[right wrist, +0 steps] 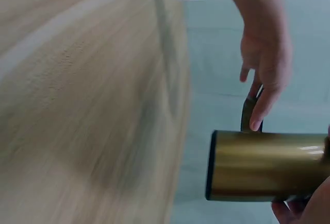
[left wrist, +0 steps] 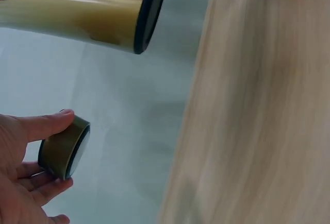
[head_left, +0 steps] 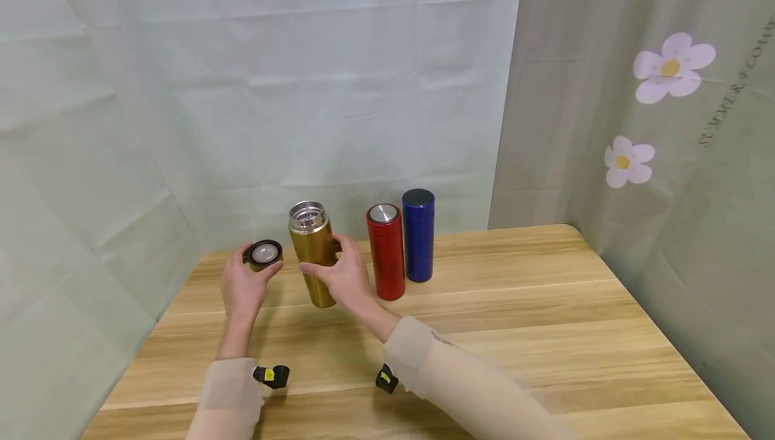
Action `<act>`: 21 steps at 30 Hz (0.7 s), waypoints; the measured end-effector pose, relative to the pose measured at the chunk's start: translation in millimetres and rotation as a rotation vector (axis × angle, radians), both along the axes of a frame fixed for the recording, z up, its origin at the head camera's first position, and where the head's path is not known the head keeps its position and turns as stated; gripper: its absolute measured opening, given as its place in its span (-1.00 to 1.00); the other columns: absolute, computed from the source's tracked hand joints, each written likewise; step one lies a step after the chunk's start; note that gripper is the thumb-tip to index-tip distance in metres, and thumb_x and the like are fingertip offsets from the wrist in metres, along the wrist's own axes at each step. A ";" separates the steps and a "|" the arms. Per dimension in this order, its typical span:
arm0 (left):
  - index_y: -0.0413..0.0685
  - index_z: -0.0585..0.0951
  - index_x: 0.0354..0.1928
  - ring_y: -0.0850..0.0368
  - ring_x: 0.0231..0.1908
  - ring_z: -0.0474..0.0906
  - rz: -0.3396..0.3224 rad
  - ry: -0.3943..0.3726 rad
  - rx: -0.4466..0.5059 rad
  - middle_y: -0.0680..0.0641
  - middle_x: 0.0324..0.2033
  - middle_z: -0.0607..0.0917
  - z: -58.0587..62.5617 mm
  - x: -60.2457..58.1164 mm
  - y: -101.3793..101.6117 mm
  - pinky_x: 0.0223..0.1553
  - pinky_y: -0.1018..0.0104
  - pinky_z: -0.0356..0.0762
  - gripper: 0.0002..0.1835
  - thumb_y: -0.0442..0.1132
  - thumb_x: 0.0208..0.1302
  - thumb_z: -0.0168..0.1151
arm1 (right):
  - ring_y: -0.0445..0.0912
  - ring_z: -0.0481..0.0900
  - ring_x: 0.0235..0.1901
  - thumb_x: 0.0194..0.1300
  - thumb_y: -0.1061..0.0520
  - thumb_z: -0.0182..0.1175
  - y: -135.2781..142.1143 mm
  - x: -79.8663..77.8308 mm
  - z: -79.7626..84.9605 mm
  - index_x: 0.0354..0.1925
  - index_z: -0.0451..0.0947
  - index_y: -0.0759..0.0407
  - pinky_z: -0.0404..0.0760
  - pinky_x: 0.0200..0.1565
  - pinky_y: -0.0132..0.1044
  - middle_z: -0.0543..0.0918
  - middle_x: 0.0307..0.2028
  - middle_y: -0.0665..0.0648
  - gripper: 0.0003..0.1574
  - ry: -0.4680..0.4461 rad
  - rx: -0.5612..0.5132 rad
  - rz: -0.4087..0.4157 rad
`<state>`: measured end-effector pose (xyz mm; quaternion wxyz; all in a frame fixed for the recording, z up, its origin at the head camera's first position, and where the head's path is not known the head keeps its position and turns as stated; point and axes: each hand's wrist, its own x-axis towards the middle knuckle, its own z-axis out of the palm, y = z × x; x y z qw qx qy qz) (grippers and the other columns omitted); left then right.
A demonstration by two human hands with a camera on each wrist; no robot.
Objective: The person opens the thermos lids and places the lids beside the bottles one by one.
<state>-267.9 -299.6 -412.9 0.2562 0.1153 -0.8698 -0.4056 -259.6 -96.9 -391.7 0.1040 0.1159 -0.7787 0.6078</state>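
Note:
My left hand (head_left: pixel 245 285) pinches a gold thermos lid (left wrist: pixel 64 147) between thumb and fingers. In the head view the lid's round silvery underside faces up. My right hand (head_left: pixel 346 277) grips the gold thermos (head_left: pixel 316 248), whose bare steel mouth points upward and leans a little to the left. Both wrist views show the thermos's dark base raised above the table. The lid is apart from the thermos, to its left. In the right wrist view, the left hand and lid appear beyond the thermos body, which partly hides the lid.
A red thermos (head_left: pixel 386 255) with a silver-topped lid stands just right of my right hand. Behind it to the right stands a blue thermos (head_left: pixel 419 235) with a dark top. Both are on the wooden table (head_left: pixel 514 319). A pale curtain (head_left: pixel 339 90) hangs behind the table.

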 end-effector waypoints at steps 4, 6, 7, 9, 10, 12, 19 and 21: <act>-0.42 0.39 0.39 -0.43 0.30 0.39 -0.021 -0.069 0.002 -0.51 0.27 0.47 -6.2 -1.7 -12.8 0.33 -0.28 0.29 -0.18 -0.22 0.19 0.58 | -0.09 0.54 0.01 0.09 -0.09 0.64 -20.1 -12.6 -6.6 0.25 0.48 0.14 0.61 0.08 -0.17 0.57 0.02 0.04 -0.13 0.051 0.018 -0.070; -0.42 0.36 0.41 -0.44 0.32 0.37 -0.055 -0.109 0.011 -0.52 0.29 0.45 -7.2 -3.2 -19.0 0.34 -0.29 0.29 -0.16 -0.20 0.21 0.57 | -0.10 0.54 0.00 0.07 -0.11 0.65 -27.1 -18.3 -9.2 0.23 0.48 0.14 0.61 0.07 -0.21 0.58 0.02 0.04 -0.12 0.065 0.037 -0.096; -0.41 0.34 0.43 -0.44 0.34 0.34 -0.085 -0.131 0.031 -0.51 0.32 0.42 -7.6 -3.7 -23.2 0.35 -0.28 0.28 -0.14 -0.18 0.22 0.56 | -0.10 0.54 0.00 0.07 -0.11 0.65 -30.3 -20.9 -10.6 0.23 0.48 0.14 0.61 0.07 -0.21 0.58 0.01 0.04 -0.12 0.066 0.037 -0.101; -0.37 0.28 0.50 -0.44 0.41 0.27 -0.163 -0.179 0.089 -0.50 0.40 0.36 -8.4 -4.3 -33.2 0.38 -0.29 0.27 -0.09 -0.14 0.26 0.53 | -0.10 0.56 -0.01 0.06 -0.12 0.65 -36.1 -26.0 -13.4 0.22 0.49 0.13 0.62 0.06 -0.21 0.59 0.01 0.04 -0.12 0.070 0.032 -0.105; -0.35 0.25 0.52 -0.43 0.44 0.23 -0.207 -0.204 0.117 -0.49 0.43 0.32 -8.7 -4.4 -38.8 0.40 -0.30 0.24 -0.08 -0.11 0.28 0.52 | -0.11 0.56 -0.01 0.06 -0.13 0.65 -39.0 -28.3 -15.0 0.22 0.48 0.13 0.62 0.07 -0.22 0.59 0.01 0.03 -0.12 0.068 0.029 -0.102; -0.33 0.18 0.56 -0.43 0.48 0.15 -0.286 -0.246 0.169 -0.47 0.48 0.25 -9.9 -4.4 -50.2 0.41 -0.32 0.21 -0.04 -0.07 0.32 0.48 | -0.12 0.57 -0.02 0.06 -0.13 0.65 -44.7 -33.0 -18.7 0.22 0.48 0.11 0.62 0.07 -0.23 0.60 0.01 0.02 -0.13 0.056 0.019 -0.094; -0.37 0.12 0.57 -0.45 0.48 0.12 -0.358 -0.340 0.148 -0.49 0.49 0.21 -20.5 -6.4 -67.2 0.41 -0.32 0.22 0.01 -0.06 0.32 0.49 | -0.12 0.57 0.00 0.06 -0.10 0.65 -58.7 -45.4 -28.6 0.23 0.49 0.12 0.61 0.11 -0.22 0.60 0.02 0.01 -0.13 0.013 0.019 -0.083; -0.39 0.13 0.56 -0.45 0.48 0.14 -0.353 -0.359 0.129 -0.49 0.48 0.22 -23.7 -8.0 -65.5 0.40 -0.30 0.24 0.00 -0.08 0.31 0.50 | -0.10 0.58 0.01 0.06 -0.09 0.66 -60.2 -48.5 -29.2 0.23 0.49 0.12 0.61 0.12 -0.21 0.60 0.02 0.03 -0.13 0.019 0.033 -0.090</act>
